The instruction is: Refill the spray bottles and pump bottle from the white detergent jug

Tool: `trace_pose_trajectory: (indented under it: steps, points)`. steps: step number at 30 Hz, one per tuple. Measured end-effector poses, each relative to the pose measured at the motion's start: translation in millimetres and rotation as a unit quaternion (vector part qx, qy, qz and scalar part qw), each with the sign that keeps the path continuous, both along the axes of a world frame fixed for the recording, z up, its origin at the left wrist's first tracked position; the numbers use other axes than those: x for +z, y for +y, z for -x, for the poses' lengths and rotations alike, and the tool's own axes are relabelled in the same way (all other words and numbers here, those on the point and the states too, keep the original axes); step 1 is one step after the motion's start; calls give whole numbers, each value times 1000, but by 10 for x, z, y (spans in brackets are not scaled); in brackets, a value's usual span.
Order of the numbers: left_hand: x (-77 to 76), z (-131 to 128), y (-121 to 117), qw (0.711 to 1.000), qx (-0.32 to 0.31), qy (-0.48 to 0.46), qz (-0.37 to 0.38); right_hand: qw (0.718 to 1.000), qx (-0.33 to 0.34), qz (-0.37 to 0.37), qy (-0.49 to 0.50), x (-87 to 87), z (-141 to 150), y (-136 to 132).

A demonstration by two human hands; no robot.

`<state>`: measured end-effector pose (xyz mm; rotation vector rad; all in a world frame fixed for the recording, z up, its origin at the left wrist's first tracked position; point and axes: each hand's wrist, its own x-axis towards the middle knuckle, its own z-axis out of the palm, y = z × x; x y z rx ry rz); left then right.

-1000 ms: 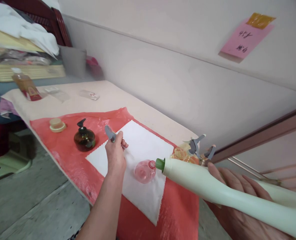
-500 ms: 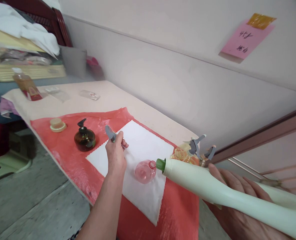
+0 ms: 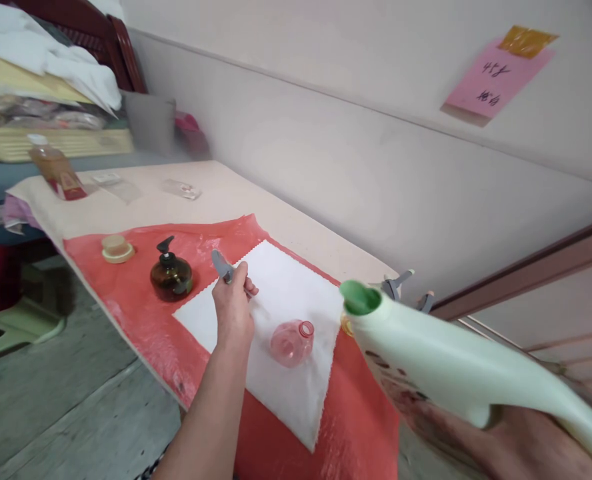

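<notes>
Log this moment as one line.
left grip: holding grey spray top | right grip: holding pale-green jug | pink bottle: uncapped, on white cloth | brown pump bottle: on red sheet

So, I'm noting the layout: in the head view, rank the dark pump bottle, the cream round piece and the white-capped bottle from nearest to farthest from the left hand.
From the left hand:
1. Dark pump bottle: just left, on the red sheet.
2. Cream round piece: farther left, same sheet.
3. White-capped bottle: far left.
</notes>
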<state>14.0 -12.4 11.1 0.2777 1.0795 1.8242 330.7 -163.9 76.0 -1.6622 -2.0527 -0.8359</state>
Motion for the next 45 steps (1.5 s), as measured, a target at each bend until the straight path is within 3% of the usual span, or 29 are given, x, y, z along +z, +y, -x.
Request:
trace_pose_trajectory:
  steps: [2, 3, 5, 7, 10, 12, 16, 20, 25, 28, 31, 34, 37, 41, 45]
  points:
    - [-4, -8, 1, 1000, -3, 2, -3, 993, -17, 10, 113, 102, 121, 69]
    - [-6, -12, 0, 1000, -3, 4, -3, 977, -19, 17, 213, 165, 228, 118]
    - [-13, -19, -1, 1000, -3, 9, 2, 922, -26, 35, 384, 276, 503, 251]
    - [-21, -23, -3, 1000, -4, 11, 2, 858, 19, 6, 514, 322, 792, 451]
    - [-33, -15, -3, 1000, 0, 11, -10, 767, 127, -33, 628, 204, 1105, 885]
    - [-39, -3, 2, 1000, 4, 10, -18, 731, 163, -56, 661, 2, 1206, 1223]
    - [-47, 25, 25, 1000, 12, 3, -16, 723, 113, 12, 682, -586, 1267, 1785]
    - [-55, 27, 48, 1000, 15, 4, -18, 726, 65, 63, 682, -1128, 1243, 1939]
    - [-50, -25, 40, 1000, -4, -10, -24, 745, 47, 130, 653, -1434, 1150, 1491]
    - [-30, -66, 21, 994, -51, -83, -39, 729, 61, 180, 657, -1592, 1116, 1059]
    - [-10, -117, -6, 971, -130, -190, -66, 709, 105, 210, 666, -1788, 1084, 740]
    - [5, -199, -47, 953, -177, -230, -85, 709, 146, 266, 637, -1900, 1071, 624]
    - [18, -296, -94, 953, -214, -189, -99, 712, 136, 313, 614, -1872, 1120, 643]
    - [39, -408, -169, 971, -197, -13, -135, 700, 153, 308, 626, -1796, 1279, 710]
    - [61, -511, -275, 959, -217, 144, -115, 700, 172, 282, 633, -1810, 1398, 749]
